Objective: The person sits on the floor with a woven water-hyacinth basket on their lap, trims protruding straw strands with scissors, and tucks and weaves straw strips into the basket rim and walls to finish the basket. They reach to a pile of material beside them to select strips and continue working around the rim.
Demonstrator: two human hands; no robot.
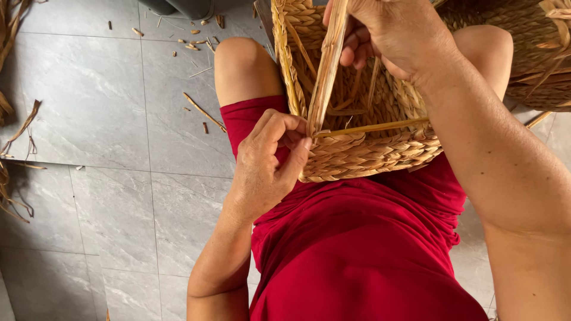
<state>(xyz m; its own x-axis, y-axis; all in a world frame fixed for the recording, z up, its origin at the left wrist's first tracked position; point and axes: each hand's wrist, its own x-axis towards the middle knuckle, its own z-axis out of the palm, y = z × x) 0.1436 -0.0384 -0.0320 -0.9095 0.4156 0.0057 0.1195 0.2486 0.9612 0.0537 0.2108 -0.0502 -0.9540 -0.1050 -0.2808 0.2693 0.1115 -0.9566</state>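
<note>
Basket (363,151) on lap, weaving at near rim. Left hand (267,160) pinches strand (326,71) at its base; right hand (392,32) grips its upper end. Next likely calls for pulling strand snug while left holds.

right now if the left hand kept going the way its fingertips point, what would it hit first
The left hand pinches the lower end of a flat tan straw strip, fingertips pointing right toward the braided rim of the square woven straw basket. That rim looks like the first contact; it already seems about touching, though depth is unclear.
</note>
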